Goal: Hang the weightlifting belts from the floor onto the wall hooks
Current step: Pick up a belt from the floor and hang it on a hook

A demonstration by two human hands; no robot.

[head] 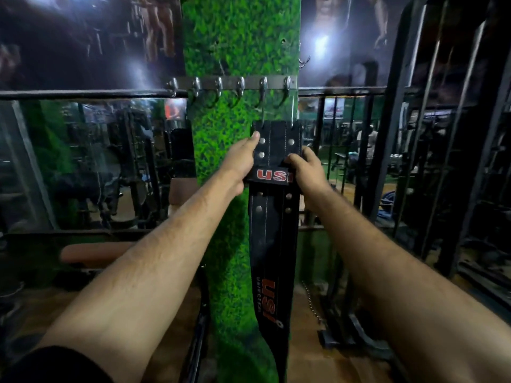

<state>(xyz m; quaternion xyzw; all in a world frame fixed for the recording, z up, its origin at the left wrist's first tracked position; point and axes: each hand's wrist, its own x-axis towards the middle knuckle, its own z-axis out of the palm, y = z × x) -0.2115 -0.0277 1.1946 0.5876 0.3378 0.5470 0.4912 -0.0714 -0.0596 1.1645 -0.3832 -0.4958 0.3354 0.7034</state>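
A: Which step is this?
B: Both hands, left hand [240, 161] and right hand [305, 171], are pinching the belt [273, 217] beneath the hook rail's [235, 83] right end.
A: Next?
B: Probably lifting its buckle onto a hook.

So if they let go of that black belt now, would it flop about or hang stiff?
Probably fairly stiff: the black weightlifting belt hangs nearly straight down the green pillar, barely curling at its tail. It looks thick, stitched and riveted, so likely heavy. It might swing slightly under the hook rack.
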